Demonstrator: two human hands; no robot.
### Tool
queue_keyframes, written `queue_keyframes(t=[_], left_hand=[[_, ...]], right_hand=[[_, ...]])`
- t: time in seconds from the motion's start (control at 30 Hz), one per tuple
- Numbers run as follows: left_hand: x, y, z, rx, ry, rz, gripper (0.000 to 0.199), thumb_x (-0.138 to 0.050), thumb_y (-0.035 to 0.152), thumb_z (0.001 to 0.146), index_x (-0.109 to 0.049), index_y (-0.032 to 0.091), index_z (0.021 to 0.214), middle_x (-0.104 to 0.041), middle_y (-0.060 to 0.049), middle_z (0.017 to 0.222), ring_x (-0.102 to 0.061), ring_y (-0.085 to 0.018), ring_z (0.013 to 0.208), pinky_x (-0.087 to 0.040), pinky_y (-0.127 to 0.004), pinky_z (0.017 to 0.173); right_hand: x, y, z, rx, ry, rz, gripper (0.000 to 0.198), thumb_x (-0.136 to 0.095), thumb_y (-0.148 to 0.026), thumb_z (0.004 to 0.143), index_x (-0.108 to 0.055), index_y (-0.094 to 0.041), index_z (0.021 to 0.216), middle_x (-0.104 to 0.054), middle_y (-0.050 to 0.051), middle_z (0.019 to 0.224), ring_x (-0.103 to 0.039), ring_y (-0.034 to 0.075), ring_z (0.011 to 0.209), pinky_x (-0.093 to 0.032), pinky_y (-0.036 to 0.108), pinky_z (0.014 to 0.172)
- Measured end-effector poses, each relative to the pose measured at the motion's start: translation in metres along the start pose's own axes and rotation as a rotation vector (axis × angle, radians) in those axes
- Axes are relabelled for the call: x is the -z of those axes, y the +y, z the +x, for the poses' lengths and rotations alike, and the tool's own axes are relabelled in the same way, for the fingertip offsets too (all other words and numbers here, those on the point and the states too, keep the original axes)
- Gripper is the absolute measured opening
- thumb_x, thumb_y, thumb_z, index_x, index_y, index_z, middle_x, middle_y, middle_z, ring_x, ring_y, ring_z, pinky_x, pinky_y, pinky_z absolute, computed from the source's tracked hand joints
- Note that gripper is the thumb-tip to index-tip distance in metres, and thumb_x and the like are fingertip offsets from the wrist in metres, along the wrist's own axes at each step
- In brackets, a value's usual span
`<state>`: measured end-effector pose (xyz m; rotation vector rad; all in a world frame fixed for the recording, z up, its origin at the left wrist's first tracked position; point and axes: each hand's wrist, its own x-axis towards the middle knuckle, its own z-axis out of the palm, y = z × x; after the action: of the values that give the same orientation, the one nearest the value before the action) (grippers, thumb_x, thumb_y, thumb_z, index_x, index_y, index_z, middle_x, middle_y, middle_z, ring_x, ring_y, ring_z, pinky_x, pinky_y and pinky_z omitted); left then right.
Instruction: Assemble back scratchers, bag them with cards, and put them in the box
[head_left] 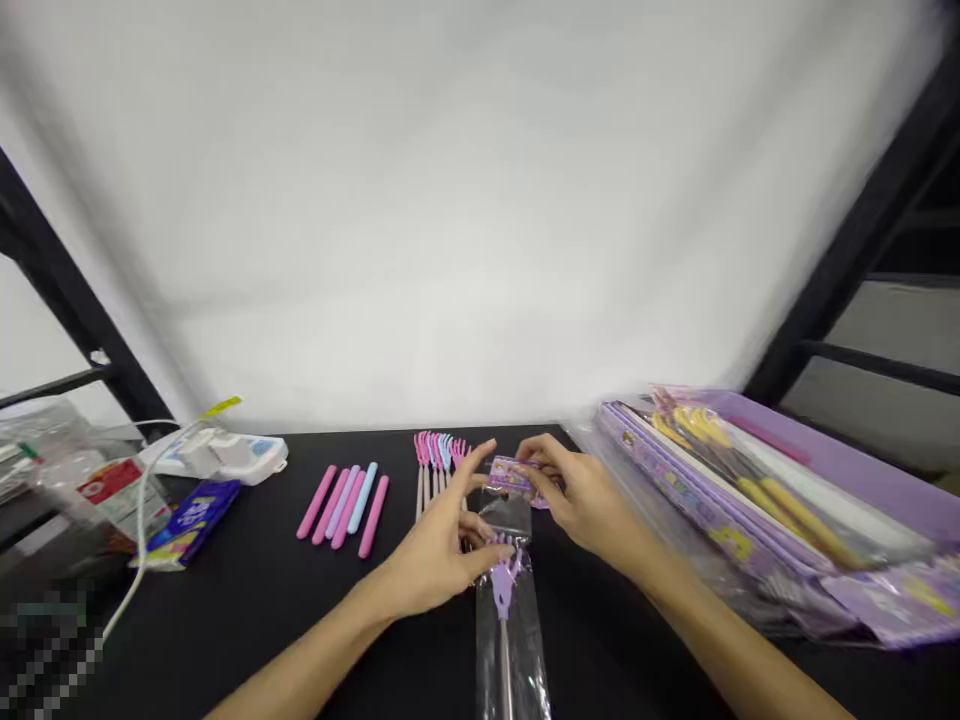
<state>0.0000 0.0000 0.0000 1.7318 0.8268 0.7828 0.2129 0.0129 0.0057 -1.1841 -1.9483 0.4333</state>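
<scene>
A purple hand-shaped back scratcher (502,590) with a metal shaft lies inside a clear plastic sleeve (529,640) on the black table. My left hand (442,555) is closed at the sleeve's upper end, thumb over the scratcher's fingers and forefinger raised by the card. In my right hand (574,490), thumb and fingers pinch a small printed purple card (508,473) at the top of the sleeve. Whether the card is attached to the sleeve, I cannot tell. Behind my left hand are several pink and blue back scratcher heads (435,448) on metal shafts, partly hidden.
Several pink, lilac and blue handles (345,505) lie to the left. Farther left are a power strip (259,462) with a white cable, a blue packet (193,520) and a plastic bottle (75,480). A purple box (697,520) of wrapped items stands at the right.
</scene>
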Motion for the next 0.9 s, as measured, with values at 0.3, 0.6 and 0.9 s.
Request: queue_keyframes(t=[0.3,0.6,0.9], left_hand=[[0.0,-0.002,0.001,-0.009,0.042,-0.009,0.091,-0.068,0.017,0.083,-0.017,0.05,0.15,-0.043,-0.007,0.136,-0.063,-0.009,0.076,-0.055,-0.03,0.069],[0.002,-0.002,0.001,-0.049,0.058,0.04,0.091,-0.069,0.019,0.083,-0.016,0.048,0.151,-0.046,-0.008,0.135,-0.064,-0.01,0.077,-0.055,-0.026,0.063],[0.001,-0.002,0.002,-0.024,0.093,0.019,0.09,-0.072,0.021,0.081,-0.021,0.049,0.149,-0.047,-0.006,0.129,-0.067,-0.011,0.075,-0.056,-0.025,0.06]], right_hand=[[0.005,-0.007,0.003,0.026,-0.016,0.085,0.006,-0.056,-0.027,0.094,-0.054,-0.023,0.09,-0.063,-0.001,0.079,-0.061,0.014,0.071,-0.048,0.028,0.066],[0.009,-0.006,0.006,-0.119,-0.073,0.29,0.02,-0.069,-0.033,0.084,-0.063,-0.021,0.099,-0.069,0.0,0.079,-0.065,0.016,0.071,-0.054,0.029,0.068],[0.013,-0.01,0.005,-0.089,-0.08,0.241,0.012,-0.071,-0.029,0.081,-0.073,-0.022,0.091,-0.075,0.003,0.087,-0.069,0.019,0.08,-0.054,0.032,0.072]])
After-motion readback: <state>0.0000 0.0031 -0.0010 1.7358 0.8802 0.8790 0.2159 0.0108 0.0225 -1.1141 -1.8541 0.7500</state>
